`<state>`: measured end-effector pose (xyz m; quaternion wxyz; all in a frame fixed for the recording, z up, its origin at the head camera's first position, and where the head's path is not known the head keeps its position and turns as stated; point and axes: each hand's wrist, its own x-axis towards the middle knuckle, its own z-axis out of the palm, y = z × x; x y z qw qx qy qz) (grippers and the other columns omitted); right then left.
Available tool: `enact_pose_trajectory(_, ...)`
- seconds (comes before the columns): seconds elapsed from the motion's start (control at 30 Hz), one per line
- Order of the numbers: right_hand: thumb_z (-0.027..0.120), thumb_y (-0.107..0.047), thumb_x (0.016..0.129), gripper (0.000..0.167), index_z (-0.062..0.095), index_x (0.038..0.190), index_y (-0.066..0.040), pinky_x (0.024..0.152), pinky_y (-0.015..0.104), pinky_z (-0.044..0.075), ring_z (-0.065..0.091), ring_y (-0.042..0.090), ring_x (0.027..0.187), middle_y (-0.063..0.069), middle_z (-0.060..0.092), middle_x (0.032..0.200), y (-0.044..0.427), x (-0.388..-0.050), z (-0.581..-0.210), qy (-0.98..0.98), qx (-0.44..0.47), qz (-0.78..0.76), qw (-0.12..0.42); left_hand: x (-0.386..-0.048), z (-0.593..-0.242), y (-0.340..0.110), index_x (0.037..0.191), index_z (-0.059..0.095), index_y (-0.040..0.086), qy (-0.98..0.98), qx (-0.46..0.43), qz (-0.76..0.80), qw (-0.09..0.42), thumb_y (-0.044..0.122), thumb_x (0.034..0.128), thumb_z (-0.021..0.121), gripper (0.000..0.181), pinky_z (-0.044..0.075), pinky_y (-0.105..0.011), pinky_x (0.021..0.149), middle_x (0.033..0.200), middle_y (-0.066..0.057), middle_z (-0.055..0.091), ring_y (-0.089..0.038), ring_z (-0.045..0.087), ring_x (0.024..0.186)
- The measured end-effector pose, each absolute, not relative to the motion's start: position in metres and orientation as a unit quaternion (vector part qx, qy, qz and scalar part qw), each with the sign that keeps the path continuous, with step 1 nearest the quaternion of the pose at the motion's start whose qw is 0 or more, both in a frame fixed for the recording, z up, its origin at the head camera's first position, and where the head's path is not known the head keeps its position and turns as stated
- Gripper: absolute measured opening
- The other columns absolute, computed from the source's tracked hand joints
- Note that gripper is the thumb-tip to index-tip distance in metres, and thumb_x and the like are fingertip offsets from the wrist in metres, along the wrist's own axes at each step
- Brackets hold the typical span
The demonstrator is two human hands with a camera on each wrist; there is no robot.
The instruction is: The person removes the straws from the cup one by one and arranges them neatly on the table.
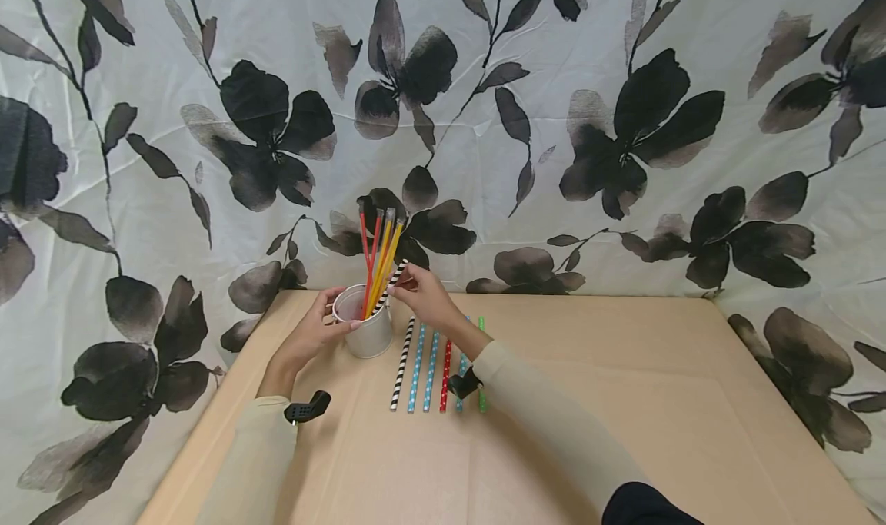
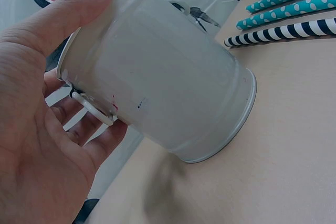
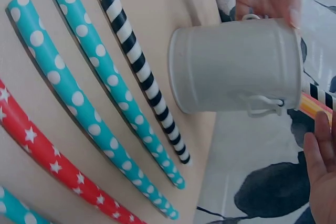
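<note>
A white metal bucket (image 1: 369, 340) with small side handles stands near the table's far left. My left hand (image 1: 313, 336) grips its rim, thumb at the near side and fingers around the handle side. Red straws (image 1: 364, 242) and yellow straws (image 1: 389, 256) lean inside it, tops sticking out. Above the rim, my right hand (image 1: 431, 300) pinches a black-and-white striped straw (image 1: 380, 303) whose lower end is in the bucket. To the right, patterned paper straws lie in a row: one striped straw (image 3: 137, 62), blue dotted straws (image 3: 94, 51), a red starred straw (image 3: 55, 167) and a green straw (image 1: 482, 399).
The wooden table (image 1: 623, 387) reaches well to the right of the straws. Behind it hangs a white cloth (image 1: 512, 225) with dark flowers. A black wrist device (image 1: 308, 408) sits on the left sleeve, another (image 1: 464, 383) on the right, over the row.
</note>
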<state>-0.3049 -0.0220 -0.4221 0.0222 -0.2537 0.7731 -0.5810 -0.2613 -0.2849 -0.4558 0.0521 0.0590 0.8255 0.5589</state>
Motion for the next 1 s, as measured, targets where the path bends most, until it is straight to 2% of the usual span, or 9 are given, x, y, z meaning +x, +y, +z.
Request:
enact_pose_trajectory(0.3, 0.063, -0.019, 0.102, 0.025, 0.059, 0.126, -0.013, 0.085, 0.031, 0.053, 0.066, 0.024, 0.106, 0.006, 0.064, 0.112, -0.003, -0.303, -0.404, 0.742, -0.292, -0.603, 0.013, -0.261, -0.454, -0.284, 0.157, 0.024, 0.013, 0.821, 0.067, 0.565, 0.049, 0.023, 0.0902, 0.078, 0.087, 0.03, -0.062, 0.112, 0.155, -0.019, 0.034, -0.041, 0.032, 0.141)
enact_pose_trajectory(0.5, 0.061, -0.015, 0.103, 0.027, 0.057, 0.129, -0.007, 0.09, 0.033, 0.055, 0.065, 0.023, 0.109, 0.013, 0.061, 0.123, 0.011, -0.303, -0.39, 0.716, -0.304, -0.629, -0.012, -0.258, -0.45, -0.282, 0.158, 0.023, 0.011, 0.817, 0.075, 0.57, 0.046, 0.02, 0.0907, 0.077, 0.087, 0.031, -0.058, 0.111, 0.154, -0.021, 0.034, -0.041, 0.033, 0.141)
enact_pose_trajectory(0.67, 0.057, -0.01, 0.104, 0.031, 0.052, 0.134, -0.003, 0.091, 0.035, 0.056, 0.063, 0.027, 0.11, 0.02, 0.054, 0.129, 0.024, -0.303, -0.382, 0.688, -0.304, -0.658, -0.024, -0.257, -0.451, -0.283, 0.158, 0.022, 0.011, 0.818, 0.077, 0.568, 0.047, 0.019, 0.0916, 0.076, 0.086, 0.037, -0.045, 0.105, 0.154, -0.02, 0.034, -0.04, 0.035, 0.14)
enact_pose_trajectory(0.77, 0.055, -0.009, 0.105, 0.035, 0.05, 0.138, -0.001, 0.087, 0.033, 0.057, 0.062, 0.027, 0.107, 0.02, 0.054, 0.124, 0.032, -0.303, -0.38, 0.688, -0.302, -0.66, -0.03, -0.258, -0.451, -0.283, 0.158, 0.022, 0.01, 0.819, 0.074, 0.567, 0.05, 0.019, 0.0912, 0.077, 0.086, 0.039, -0.038, 0.102, 0.155, -0.019, 0.034, -0.039, 0.036, 0.14)
enact_pose_trajectory(0.83, 0.054, -0.008, 0.105, 0.036, 0.05, 0.14, -0.001, 0.088, 0.033, 0.057, 0.061, 0.027, 0.104, 0.02, 0.054, 0.12, 0.037, -0.303, -0.381, 0.687, -0.301, -0.661, -0.034, -0.258, -0.451, -0.284, 0.158, 0.022, 0.01, 0.82, 0.073, 0.565, 0.052, 0.02, 0.0911, 0.077, 0.087, 0.039, -0.039, 0.103, 0.155, -0.019, 0.033, -0.04, 0.035, 0.141)
enact_pose_trajectory(0.93, 0.053, -0.008, 0.105, 0.037, 0.051, 0.142, -0.004, 0.088, 0.036, 0.058, 0.058, 0.03, 0.102, 0.017, 0.054, 0.116, 0.044, -0.303, -0.381, 0.685, -0.299, -0.663, -0.04, -0.259, -0.451, -0.283, 0.157, 0.022, 0.009, 0.82, 0.071, 0.565, 0.053, 0.021, 0.0902, 0.078, 0.088, 0.036, -0.047, 0.107, 0.154, -0.02, 0.033, -0.041, 0.034, 0.141)
enact_pose_trajectory(1.0, 0.053, -0.009, 0.106, 0.036, 0.052, 0.141, -0.005, 0.088, 0.039, 0.058, 0.056, 0.033, 0.104, 0.014, 0.055, 0.123, 0.048, -0.304, -0.383, 0.686, -0.296, -0.664, -0.04, -0.259, -0.45, -0.283, 0.157, 0.021, 0.008, 0.82, 0.074, 0.565, 0.054, 0.02, 0.0904, 0.077, 0.088, 0.033, -0.054, 0.11, 0.154, -0.021, 0.032, -0.042, 0.032, 0.141)
